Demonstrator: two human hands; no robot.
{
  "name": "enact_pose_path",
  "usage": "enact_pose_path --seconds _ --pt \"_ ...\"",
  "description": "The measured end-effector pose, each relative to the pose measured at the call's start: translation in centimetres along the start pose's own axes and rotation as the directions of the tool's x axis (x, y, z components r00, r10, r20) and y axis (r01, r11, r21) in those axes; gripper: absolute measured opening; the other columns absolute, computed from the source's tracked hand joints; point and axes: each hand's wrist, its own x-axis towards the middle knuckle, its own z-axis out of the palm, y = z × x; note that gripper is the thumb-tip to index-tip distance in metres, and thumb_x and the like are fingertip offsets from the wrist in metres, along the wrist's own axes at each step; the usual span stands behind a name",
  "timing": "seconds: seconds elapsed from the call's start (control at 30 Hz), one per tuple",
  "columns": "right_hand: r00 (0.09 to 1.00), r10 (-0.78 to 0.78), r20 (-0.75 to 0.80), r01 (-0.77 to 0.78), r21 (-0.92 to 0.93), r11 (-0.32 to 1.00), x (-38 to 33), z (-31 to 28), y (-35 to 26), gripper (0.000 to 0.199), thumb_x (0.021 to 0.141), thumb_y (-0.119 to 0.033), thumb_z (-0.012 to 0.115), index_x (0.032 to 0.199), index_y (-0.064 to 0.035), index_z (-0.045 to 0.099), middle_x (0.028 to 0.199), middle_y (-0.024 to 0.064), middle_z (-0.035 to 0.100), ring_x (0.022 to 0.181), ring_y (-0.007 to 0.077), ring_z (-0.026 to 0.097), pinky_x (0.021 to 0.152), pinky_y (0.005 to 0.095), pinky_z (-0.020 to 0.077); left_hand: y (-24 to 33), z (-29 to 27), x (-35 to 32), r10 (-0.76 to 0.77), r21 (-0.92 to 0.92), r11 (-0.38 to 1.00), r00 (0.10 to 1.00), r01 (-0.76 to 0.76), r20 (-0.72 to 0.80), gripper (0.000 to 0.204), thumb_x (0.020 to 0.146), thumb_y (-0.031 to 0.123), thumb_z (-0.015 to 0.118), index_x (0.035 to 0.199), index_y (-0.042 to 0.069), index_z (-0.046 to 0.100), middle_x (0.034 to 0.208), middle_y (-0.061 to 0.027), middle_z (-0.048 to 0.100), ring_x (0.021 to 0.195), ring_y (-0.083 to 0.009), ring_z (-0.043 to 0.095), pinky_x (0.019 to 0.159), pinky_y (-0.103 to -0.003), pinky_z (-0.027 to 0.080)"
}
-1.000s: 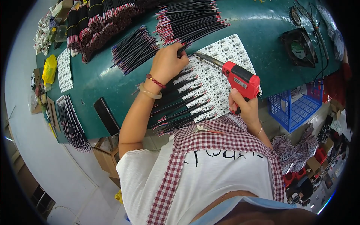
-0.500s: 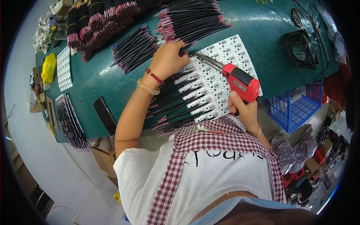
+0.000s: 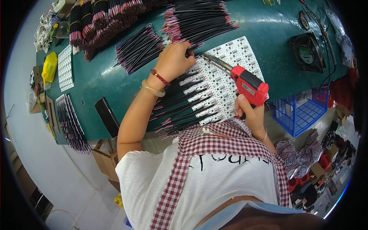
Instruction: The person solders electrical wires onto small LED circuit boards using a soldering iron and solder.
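Note:
My right hand (image 3: 250, 111) grips a red and black soldering gun (image 3: 251, 85) by its handle. Its long metal tip points left, close to the fingers of my left hand (image 3: 176, 59). Those fingers are pinched around a black wire (image 3: 196, 46) at the upper left edge of a white circuit board sheet (image 3: 239, 57). Whether the tip touches the wire cannot be made out. Below my left hand, several black wires (image 3: 188, 105) with red and white ends stick out leftward from the sheet's left side.
Loose black wires form a pile (image 3: 138, 48) and a wider stack (image 3: 199, 19) beyond my left hand; tied wire bundles (image 3: 101, 23) lie far left. A dark phone (image 3: 107, 117) rests left of my forearm. At right are a black fan (image 3: 306, 51) and a blue crate (image 3: 297, 115).
The soldering gun and my right hand have shifted slightly to the right, and the tip has backed a little from my left fingers. My left hand keeps its pinch almost in place.

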Motion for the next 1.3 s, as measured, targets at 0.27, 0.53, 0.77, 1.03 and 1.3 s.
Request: enact_pose_path --seconds 0.27,0.53,0.77,1.03,1.3 --pt "1.000 0.002 -0.007 -0.002 -0.065 0.998 -0.1 0.1 0.2 0.018 0.091 -0.014 0.054 0.080 0.0004 0.057 0.059 0.0035 0.053 0.048 0.0086 0.048 0.046 0.0229 0.0383 0.2 -0.1 0.1 -0.026 0.017 1.000 1.000 0.026 0.016 0.015 0.072 0.014 0.062 0.076 -0.002 0.062 0.071 -0.0205 0.063 0.070 -0.0372 0.061 0.065 -0.044 0.048" --pt "1.000 -0.004 -0.006 0.003 -0.102 0.995 0.0 0.3 0.2 0.020 0.090 -0.012 0.056 0.073 -0.0005 0.057 0.060 0.0025 0.054 0.048 0.0081 0.049 0.046 0.0230 0.0389 -0.1 0.1 0.2 0.001 0.022 1.000 1.000 -0.001 0.011 0.016 0.072 0.013 0.061 0.076 -0.002 0.062 0.071 -0.0207 0.063 0.070 -0.0373 0.061 0.066 -0.044 0.049" --pt "0.997 -0.069 0.026 0.072 -0.161 0.984 -0.4 -0.2 1.2 0.013 0.090 -0.011 0.056 0.092 0.0010 0.059 0.065 0.0030 0.056 0.049 0.0072 0.049 0.048 0.0225 0.0397 0.0 0.0 0.3 0.005 0.012 1.000 1.000 -0.005 0.021 0.016 0.072 0.014 0.061 0.076 -0.002 0.063 0.071 -0.0205 0.063 0.070 -0.0371 0.062 0.066 -0.043 0.049" --pt "0.999 -0.052 0.009 0.052 -0.066 0.996 -0.9 -0.7 1.0 0.027 0.092 -0.011 0.054 0.115 0.0040 0.053 0.069 0.0046 0.057 0.052 0.0077 0.049 0.050 0.0228 0.0411 0.1 -0.1 0.3 -0.017 0.015 1.000 0.999 0.017 0.032 0.016 0.072 0.014 0.062 0.074 -0.002 0.063 0.070 -0.0205 0.063 0.069 -0.0371 0.061 0.066 -0.043 0.049" --pt "0.995 -0.098 -0.024 0.097 -0.019 0.995 -0.8 -0.3 0.5 0.020 0.091 -0.017 0.056 0.095 0.0019 0.056 0.066 0.0041 0.058 0.051 0.0078 0.051 0.048 0.0224 0.0408 0.0 0.2 0.2 -0.003 0.030 1.000 1.000 0.003 0.000 0.017 0.072 0.014 0.061 0.074 -0.002 0.063 0.072 -0.0207 0.063 0.070 -0.0370 0.062 0.066 -0.043 0.049"
